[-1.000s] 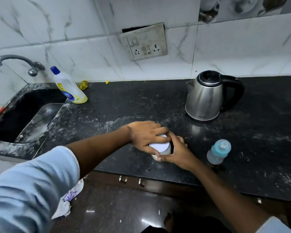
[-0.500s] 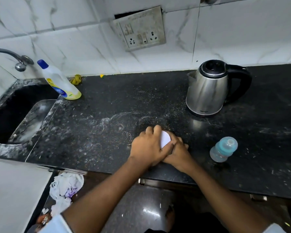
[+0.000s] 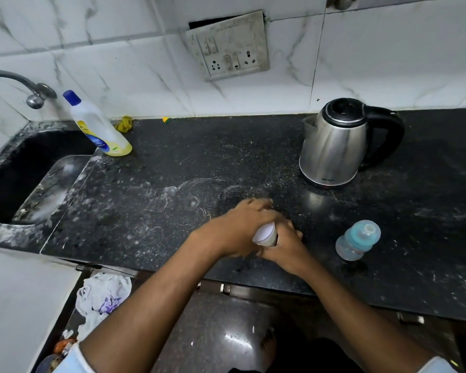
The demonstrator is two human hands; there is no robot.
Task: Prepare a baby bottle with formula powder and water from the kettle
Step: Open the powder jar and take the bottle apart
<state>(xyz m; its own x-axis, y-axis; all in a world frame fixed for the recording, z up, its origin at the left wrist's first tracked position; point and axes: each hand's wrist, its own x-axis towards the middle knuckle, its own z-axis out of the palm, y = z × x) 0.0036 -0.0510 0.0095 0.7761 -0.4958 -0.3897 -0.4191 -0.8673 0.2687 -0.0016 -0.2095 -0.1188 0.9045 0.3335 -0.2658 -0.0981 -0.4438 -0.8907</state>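
Both my hands, left hand and right hand, clamped on formula container at frame centre; brace base, twist lid gently, avoid spilling powder.

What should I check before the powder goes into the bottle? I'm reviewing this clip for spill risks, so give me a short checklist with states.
1. Container gripped by both hands, left hand and right hand: ok.
2. Container lid off: cannot tell, the hands cover it.
3. Baby bottle upright on the counter: ok.
4. Baby bottle top removed for filling: not ok, the teal top is on.
5. Kettle upright with its lid shut, apart from the hands: ok.
6. Water in the kettle: cannot tell.
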